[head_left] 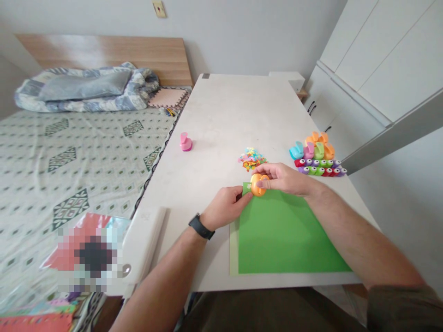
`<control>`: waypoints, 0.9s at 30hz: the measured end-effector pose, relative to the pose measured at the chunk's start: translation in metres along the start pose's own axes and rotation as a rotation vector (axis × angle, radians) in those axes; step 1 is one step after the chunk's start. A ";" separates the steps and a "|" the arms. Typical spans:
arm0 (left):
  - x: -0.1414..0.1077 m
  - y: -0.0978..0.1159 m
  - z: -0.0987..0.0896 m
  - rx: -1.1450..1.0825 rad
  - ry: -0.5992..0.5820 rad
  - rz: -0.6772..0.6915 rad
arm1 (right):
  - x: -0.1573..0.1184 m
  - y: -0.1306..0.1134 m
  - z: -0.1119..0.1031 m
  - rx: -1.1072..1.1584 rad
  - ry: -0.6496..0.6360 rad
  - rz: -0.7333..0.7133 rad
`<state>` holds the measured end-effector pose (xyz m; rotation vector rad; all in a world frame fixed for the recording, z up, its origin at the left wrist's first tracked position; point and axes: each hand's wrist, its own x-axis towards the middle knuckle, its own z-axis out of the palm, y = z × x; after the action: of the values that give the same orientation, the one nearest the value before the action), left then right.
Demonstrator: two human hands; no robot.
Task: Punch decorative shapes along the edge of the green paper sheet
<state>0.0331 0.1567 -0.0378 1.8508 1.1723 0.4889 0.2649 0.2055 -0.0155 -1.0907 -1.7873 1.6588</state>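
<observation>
Far left, your bed [69, 184] runs alongside the table, with a rolled quilted blanket [83, 90] against its wooden headboard [104, 57]. A pixelated patch hides whatever lies at the lower left. On the white table [221, 110], a pink craft punch [186, 142] stands well apart from your work, set aside from the hands. A long white plastic case [141, 244] lies along the table's near left edge.

Your left hand [224, 207], with a black watch [201, 226] on the wrist, comes in low, its fingers curled against the top left corner of the green sheet [287, 235]. They seem placed to steady the paper, but you cannot tell from this view whether they pinch it. The sheet lies flat on a paler backing sheet [234, 244], giving it a smooth base. The orange craft punch [259, 184] sits at that corner, a sliver of green showing at its left, so the paper appears to enter its slot. Your right hand [284, 179] reaches across from the right, fingers closed around the punch, holding it.

Just beyond lies a heap of small multicoloured paper cutouts [252, 159]. Further right, larger craft punches [311, 148] are grouped behind two rows of small ones [320, 168], within easy reach, before the white cabinets [377, 60].
</observation>
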 end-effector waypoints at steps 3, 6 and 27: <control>0.000 -0.001 0.000 0.007 0.014 -0.001 | 0.000 0.000 0.000 0.005 -0.002 0.002; -0.001 -0.002 0.001 0.004 0.029 0.000 | -0.001 -0.002 0.001 0.009 -0.005 0.008; 0.000 -0.003 0.001 -0.006 0.010 0.012 | 0.000 -0.003 0.001 0.032 0.005 0.001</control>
<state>0.0318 0.1568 -0.0405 1.8531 1.1656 0.5081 0.2640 0.2049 -0.0126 -1.0811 -1.7517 1.6772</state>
